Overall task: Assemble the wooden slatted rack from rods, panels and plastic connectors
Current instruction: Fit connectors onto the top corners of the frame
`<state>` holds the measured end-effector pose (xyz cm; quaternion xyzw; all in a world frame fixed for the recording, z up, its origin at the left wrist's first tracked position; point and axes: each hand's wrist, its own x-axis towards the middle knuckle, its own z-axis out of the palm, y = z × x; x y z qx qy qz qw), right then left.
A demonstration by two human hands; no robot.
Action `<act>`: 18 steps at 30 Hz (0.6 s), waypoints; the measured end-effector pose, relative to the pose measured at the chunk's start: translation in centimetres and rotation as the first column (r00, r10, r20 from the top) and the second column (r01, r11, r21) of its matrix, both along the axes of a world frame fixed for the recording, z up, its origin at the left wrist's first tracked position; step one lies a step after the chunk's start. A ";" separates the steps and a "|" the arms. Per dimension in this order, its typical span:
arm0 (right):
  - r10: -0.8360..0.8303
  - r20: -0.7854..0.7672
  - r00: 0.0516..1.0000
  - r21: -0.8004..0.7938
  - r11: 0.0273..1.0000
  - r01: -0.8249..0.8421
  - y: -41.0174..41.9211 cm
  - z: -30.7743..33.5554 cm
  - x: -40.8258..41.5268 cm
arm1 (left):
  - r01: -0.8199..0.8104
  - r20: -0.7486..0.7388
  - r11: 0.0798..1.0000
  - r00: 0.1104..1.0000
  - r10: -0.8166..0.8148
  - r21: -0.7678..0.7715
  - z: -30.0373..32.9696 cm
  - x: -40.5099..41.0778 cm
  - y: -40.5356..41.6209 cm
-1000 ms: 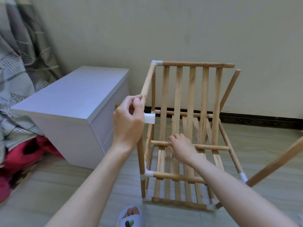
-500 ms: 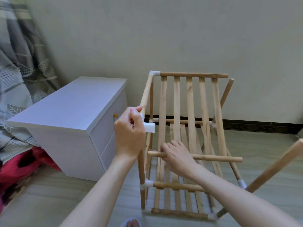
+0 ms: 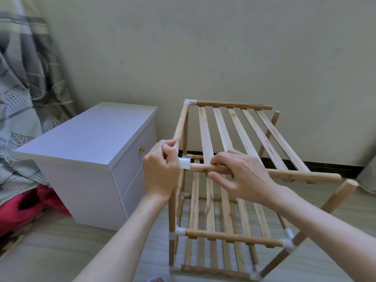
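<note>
Left hand (image 3: pixel 160 169) grips white connector (image 3: pixel 184 163) atop the post. Right hand (image 3: pixel 240 176) wraps the panel's front rod (image 3: pixel 284 174), tip entering the socket just beside left fingers. Risk: skewed entry jams; far end unsupported, may sag.

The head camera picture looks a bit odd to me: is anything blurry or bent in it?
Head view: soft daylight, no glare; the lower slats are smeared by motion blur, while the left hand and top panel look sharper; the wide lens bows the curtain at the left edge.
</note>
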<state>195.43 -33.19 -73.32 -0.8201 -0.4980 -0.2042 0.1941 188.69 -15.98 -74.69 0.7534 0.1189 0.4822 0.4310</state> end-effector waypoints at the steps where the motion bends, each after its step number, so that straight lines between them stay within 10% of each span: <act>1: 0.000 -0.003 1.000 0.014 1.000 0.000 0.0 0.1 0.1 | -0.006 0.001 1.000 1.000 0.006 0.009 0.0 0.0 0.0; 18: 0.018 0.082 0.996 -0.009 1.000 -0.017 0.8 -0.2 -0.4 | 0.481 -0.363 0.860 0.843 -0.397 0.174 0.2 -2.4 3.1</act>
